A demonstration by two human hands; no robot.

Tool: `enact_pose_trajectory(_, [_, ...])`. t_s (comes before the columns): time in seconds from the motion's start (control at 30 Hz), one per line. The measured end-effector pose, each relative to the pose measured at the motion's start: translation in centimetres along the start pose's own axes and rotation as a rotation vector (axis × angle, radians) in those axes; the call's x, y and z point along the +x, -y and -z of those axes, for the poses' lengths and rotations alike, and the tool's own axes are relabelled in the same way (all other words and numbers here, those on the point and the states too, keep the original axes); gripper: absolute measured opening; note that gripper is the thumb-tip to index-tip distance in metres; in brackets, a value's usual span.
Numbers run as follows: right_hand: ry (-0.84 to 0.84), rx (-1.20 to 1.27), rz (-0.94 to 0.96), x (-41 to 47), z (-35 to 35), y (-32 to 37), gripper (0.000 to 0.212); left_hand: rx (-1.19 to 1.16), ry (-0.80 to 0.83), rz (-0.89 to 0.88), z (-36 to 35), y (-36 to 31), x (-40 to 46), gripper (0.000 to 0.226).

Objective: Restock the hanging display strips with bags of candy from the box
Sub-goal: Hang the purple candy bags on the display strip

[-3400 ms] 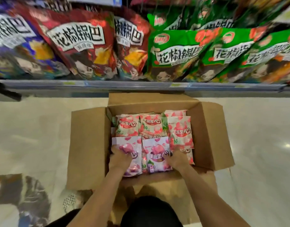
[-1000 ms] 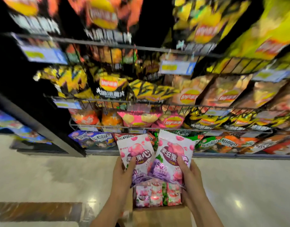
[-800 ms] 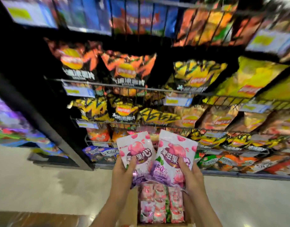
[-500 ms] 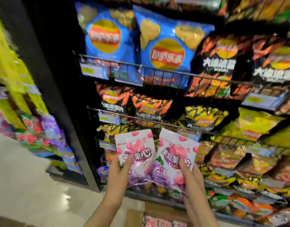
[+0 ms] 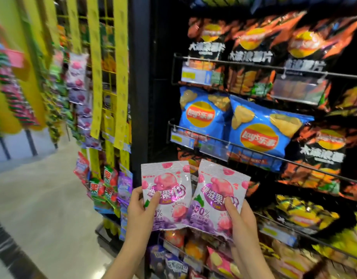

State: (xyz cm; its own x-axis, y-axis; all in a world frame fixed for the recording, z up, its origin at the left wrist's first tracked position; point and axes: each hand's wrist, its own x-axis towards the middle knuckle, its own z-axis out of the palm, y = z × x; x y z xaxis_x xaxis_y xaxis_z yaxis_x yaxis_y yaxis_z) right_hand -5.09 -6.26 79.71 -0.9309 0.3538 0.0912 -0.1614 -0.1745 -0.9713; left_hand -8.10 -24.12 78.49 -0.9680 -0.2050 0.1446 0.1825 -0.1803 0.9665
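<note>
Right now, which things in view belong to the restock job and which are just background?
Job:
left hand holding a candy bag
right hand holding a second candy bag
yellow hanging strips, partly stocked

Background:
blue chip bags
black chip bags
wire racks
floor

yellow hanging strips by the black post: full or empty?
Upper parts empty: the yellow hanging strips show bare there. Small candy bags hang only lower down. Blur hides the clips.

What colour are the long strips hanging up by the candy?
Yellow. The hanging strips show best in the head view, left of the chip shelves.
</note>
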Motion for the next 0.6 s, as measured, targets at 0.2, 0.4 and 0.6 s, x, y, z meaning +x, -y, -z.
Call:
enact_pose_trajectory(0.2, [0.052, -0.024, 0.132, 1.7, -6.4, 0.7, 0.036, -0.017, -0.052, -0.1, 4.8, -2.7, 3.9, 0.021])
enact_pose_trajectory(0.4, [0.026, 0.021, 0.217, 3.3, -14.4, 0.2, 0.058, 0.032, -0.084, -0.184, 10.9, -5.2, 9.8, 0.026])
enact_pose_trajectory(0.6, [-0.022, 0.066, 0.271, 4.5, -23.3, 0.0, 0.062, 0.07, -0.048, -0.228, 17.0, -7.8, 16.1, 0.027])
